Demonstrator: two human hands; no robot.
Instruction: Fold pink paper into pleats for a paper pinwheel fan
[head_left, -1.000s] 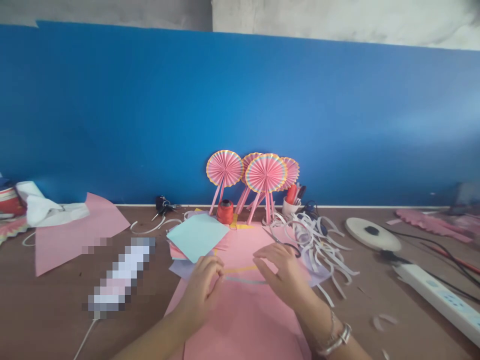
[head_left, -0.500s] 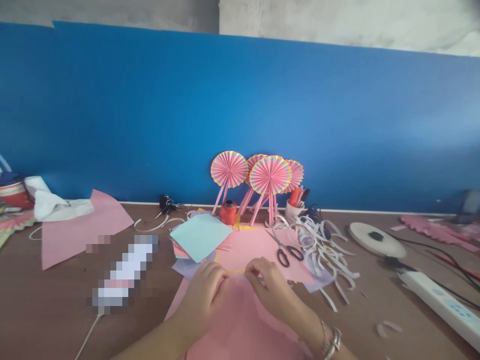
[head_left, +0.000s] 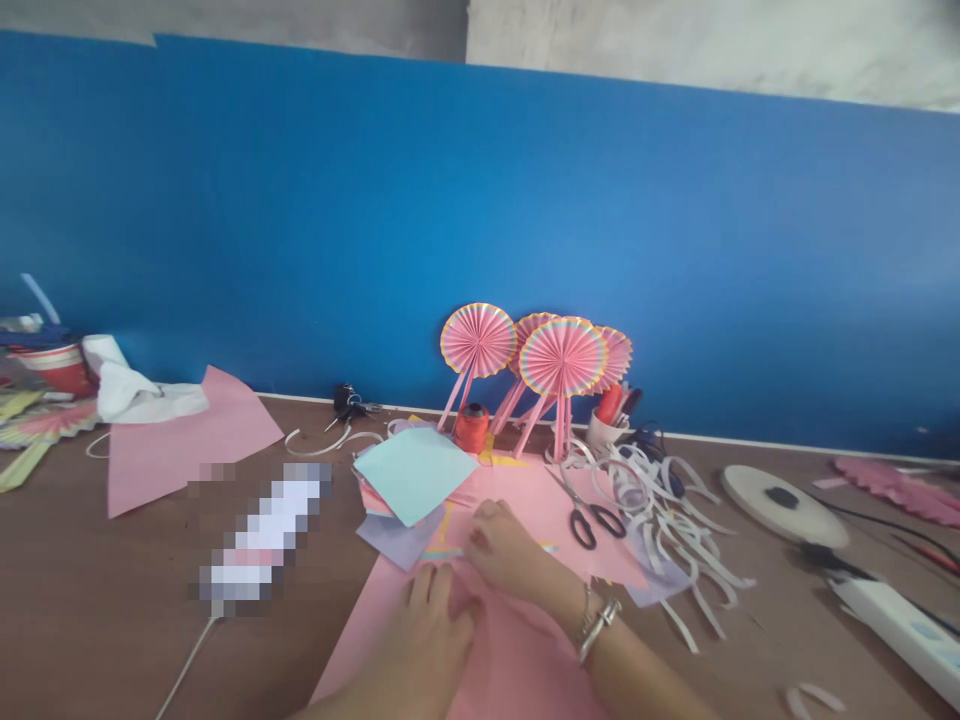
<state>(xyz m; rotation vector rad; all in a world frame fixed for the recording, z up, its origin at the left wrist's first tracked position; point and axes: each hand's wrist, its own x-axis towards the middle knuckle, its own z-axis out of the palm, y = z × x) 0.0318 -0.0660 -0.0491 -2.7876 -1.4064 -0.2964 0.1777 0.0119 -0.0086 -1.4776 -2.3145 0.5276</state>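
Observation:
A large pink paper sheet (head_left: 525, 650) lies in front of me on the brown table, its surface slightly bowed. My left hand (head_left: 427, 630) rests on its left part with fingers stretched forward, somewhat blurred. At the sheet's far edge, my right hand (head_left: 510, 555) has bent fingers closed on the paper; the fingertips are partly hidden. Just beyond are black-handled scissors (head_left: 591, 520) on another pink sheet. To the left, a pale blue paper (head_left: 416, 472) sits above a lilac one (head_left: 405, 535).
Pink pleated paper fans (head_left: 562, 357) stand against the blue panel (head_left: 375, 200), behind a red spool (head_left: 472, 430). White curled strips (head_left: 675, 520) are heaped at right, near a white disc (head_left: 784, 505) and a power strip (head_left: 900, 625). A pixelated object (head_left: 262, 540) lies left.
My left hand has drawn back from the sheet's far edge and flattened onto the paper. The right hand has shifted left along that edge. The view has turned slightly left.

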